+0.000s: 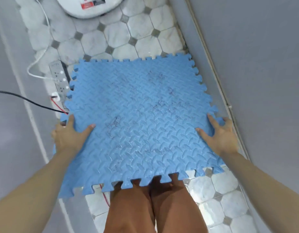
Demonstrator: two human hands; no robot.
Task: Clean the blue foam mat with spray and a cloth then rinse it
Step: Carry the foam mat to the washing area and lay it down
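Note:
The blue foam mat (137,118) is a square puzzle-edged tile with a raised leaf pattern and dark scuff marks on its top. I hold it flat above the tiled floor, in front of my legs. My left hand (69,135) grips its left edge, thumb on top and fingers underneath. On the opposite edge my right hand (219,133) holds the mat the same way. No spray bottle or cloth is in view.
A white power strip (58,76) lies on the floor by the mat's left edge, with white, black and red cables (36,103) running from it. A white round appliance (88,5) stands at the far end. Grey walls close in on both sides.

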